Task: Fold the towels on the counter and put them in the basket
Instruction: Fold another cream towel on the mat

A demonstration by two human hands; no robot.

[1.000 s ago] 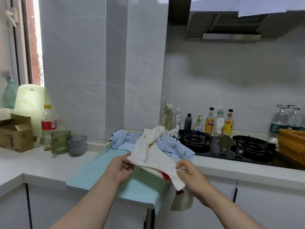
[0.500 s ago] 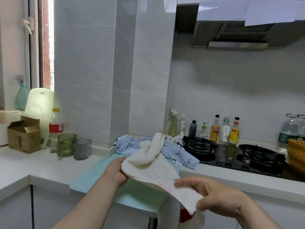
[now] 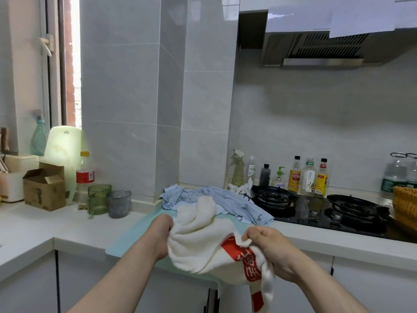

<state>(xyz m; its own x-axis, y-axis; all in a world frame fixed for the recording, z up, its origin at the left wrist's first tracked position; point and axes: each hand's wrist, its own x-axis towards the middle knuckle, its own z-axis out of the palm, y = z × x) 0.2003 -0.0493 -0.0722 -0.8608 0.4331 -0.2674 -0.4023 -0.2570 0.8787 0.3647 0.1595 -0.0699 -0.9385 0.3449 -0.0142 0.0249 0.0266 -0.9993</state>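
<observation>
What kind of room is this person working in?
A home kitchen, most likely: a gas hob under an extractor hood, with condiment bottles lined against the tiled wall.

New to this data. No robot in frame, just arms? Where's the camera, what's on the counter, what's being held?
There is no machine here. A person works with bare hands, and the single camera sits on their head, looking forward and down, so the arms enter from the bottom of the picture. The left hand and right hand both grip a white towel with red print, held over a pale blue mat at the counter edge. Behind it lies a heap of blue towels, unfolded. To the right are a black gas stove, a row of bottles and, at the frame edge, a wicker basket. To the left stand a green glass, a grey cup and a cardboard box.
</observation>
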